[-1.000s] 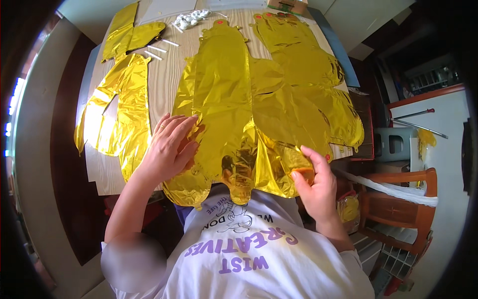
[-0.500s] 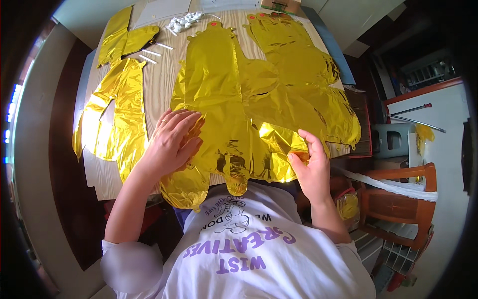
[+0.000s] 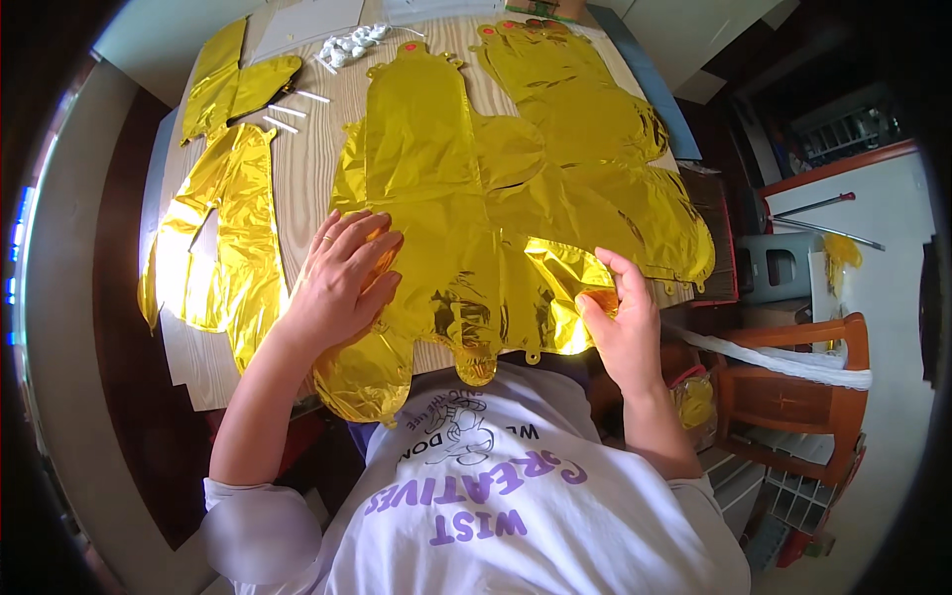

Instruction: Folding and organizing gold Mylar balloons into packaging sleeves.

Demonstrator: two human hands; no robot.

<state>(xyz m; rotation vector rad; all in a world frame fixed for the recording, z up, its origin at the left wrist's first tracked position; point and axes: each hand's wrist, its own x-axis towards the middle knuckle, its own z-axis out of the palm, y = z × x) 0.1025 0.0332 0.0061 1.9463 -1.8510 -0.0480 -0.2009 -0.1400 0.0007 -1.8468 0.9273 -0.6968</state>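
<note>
A large flat gold foil balloon (image 3: 421,149) lies spread in front of me on the wooden table, its near lobes hanging over the edge toward my body. My left hand (image 3: 347,278) rests palm down on its left part, fingers loosely spread and slightly bent. At the near right, my right hand (image 3: 630,322) pinches the balloon's edge between thumb and fingers. The foil there is lifted and creased, catching bright light. Another gold foil balloon (image 3: 585,99) lies flat at the right, next to the middle one. A third, crumpled gold foil piece (image 3: 243,218) lies on the left.
Several white sticks (image 3: 286,119) and a white knotted bundle (image 3: 352,45) lie toward the far side of the wooden table (image 3: 307,169). A cardboard box (image 3: 543,8) stands at the back. Right of the table are a grey stool (image 3: 773,263) and a wooden chair (image 3: 793,407).
My right hand has moved slightly right with the pinched foil edge, and the lifted part looks more stretched. My left hand stays on the balloon. The whole view has shifted a little.
</note>
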